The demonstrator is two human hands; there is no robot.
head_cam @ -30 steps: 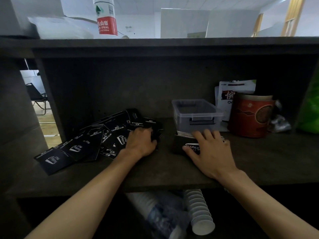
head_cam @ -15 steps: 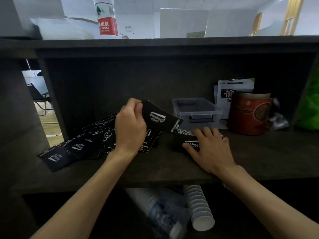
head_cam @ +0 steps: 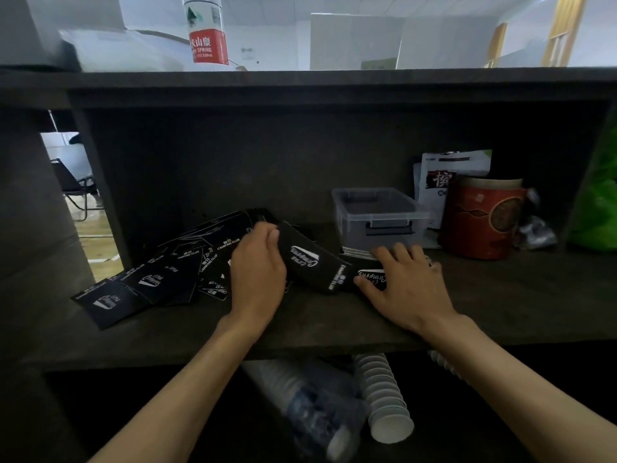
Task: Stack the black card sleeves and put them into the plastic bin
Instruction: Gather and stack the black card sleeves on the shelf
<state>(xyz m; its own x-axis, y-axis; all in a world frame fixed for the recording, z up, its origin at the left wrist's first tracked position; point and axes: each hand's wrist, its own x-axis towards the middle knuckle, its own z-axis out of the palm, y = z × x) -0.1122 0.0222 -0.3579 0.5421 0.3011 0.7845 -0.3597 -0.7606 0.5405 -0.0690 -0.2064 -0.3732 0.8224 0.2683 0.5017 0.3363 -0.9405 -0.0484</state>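
plastic bin (head_cam: 379, 215) (contents unclear), left hand (head_cam: 257, 272) gripping sleeve (head_cam: 310, 262)

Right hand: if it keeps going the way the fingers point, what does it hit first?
Likely the clear plastic bin, just beyond the right hand, which rests flat on the sleeve stack. Depth is unclear.

looks like an office: white partition panels (head_cam: 354, 41) behind the dark shelf (head_cam: 334, 325), panelled ceiling overhead, a folding chair (head_cam: 71, 185) past the shelf's left edge.
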